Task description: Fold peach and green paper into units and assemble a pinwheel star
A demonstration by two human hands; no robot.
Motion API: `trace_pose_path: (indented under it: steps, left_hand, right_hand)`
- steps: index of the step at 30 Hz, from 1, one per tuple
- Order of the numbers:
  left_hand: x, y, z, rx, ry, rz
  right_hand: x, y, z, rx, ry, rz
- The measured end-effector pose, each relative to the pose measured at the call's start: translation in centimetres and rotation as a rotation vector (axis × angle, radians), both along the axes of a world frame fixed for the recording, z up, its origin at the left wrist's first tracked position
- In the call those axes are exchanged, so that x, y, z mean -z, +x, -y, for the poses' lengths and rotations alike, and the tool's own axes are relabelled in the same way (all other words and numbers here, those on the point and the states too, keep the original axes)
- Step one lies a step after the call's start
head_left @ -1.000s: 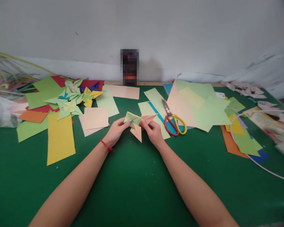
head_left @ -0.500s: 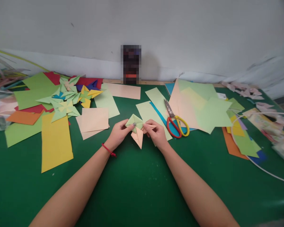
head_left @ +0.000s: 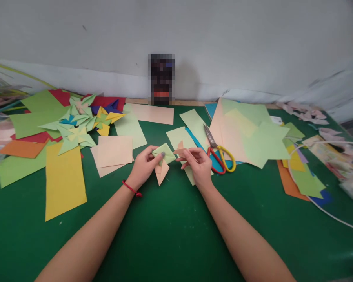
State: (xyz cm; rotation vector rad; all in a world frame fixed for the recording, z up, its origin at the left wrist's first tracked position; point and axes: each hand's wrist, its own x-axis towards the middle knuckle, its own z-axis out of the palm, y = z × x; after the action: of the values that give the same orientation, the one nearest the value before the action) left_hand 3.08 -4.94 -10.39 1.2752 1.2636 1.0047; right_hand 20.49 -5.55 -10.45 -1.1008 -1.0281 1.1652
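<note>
In my left hand (head_left: 145,164) is a folded light-green paper square (head_left: 166,152), pinched with the thumb on top. A peach folded paper point (head_left: 161,172) sticks out below it, toward me. My right hand (head_left: 197,163) pinches a small peach folded paper piece (head_left: 180,149) between thumb and fingers, just right of the green square with a narrow gap between them. A red cord circles my left wrist. Scissors (head_left: 214,147) with one red and one yellow handle lie right of my right hand, on blue and green paper.
Folded paper stars (head_left: 79,117) and coloured sheets lie at the left, near a yellow sheet (head_left: 66,180). Peach squares (head_left: 116,150) rest left of my hands. Large pale sheets (head_left: 253,137) and scraps cover the right. A blurred dark upright object (head_left: 161,78) stands against the wall.
My right hand has moved away from the green square, with the small peach piece now apart from it. My left hand has shifted slightly left with the green piece.
</note>
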Motion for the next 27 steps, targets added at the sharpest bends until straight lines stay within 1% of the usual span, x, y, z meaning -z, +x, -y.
trace_pose_path:
  steps: [2, 6, 11, 15, 21, 27]
  left_hand:
    - [0.11, 0.08, 0.01, -0.029, 0.006, -0.018]
    - [0.28, 0.1, -0.01, -0.075, 0.033, -0.074]
    - [0.27, 0.07, -0.01, -0.083, 0.043, -0.048]
    - [0.17, 0.08, -0.01, -0.116, 0.037, -0.044]
    - [0.19, 0.07, -0.06, -0.094, 0.085, -0.032]
    - [0.52, 0.04, -0.1, -0.105, 0.118, -0.021]
  right_hand:
    - [-0.12, -0.08, 0.18, -0.022, 0.008, 0.028]
    - [-0.16, -0.15, 0.24, -0.003, 0.033, 0.043]
    - [0.05, -0.3, 0.22, -0.004, 0.048, 0.043]
    - [0.28, -0.36, 0.25, -0.029, 0.047, 0.052]
    - [0.43, -0.31, 0.15, -0.043, 0.012, 0.069]
    - [0.41, -0.34, 0.3, -0.085, 0.042, 0.07]
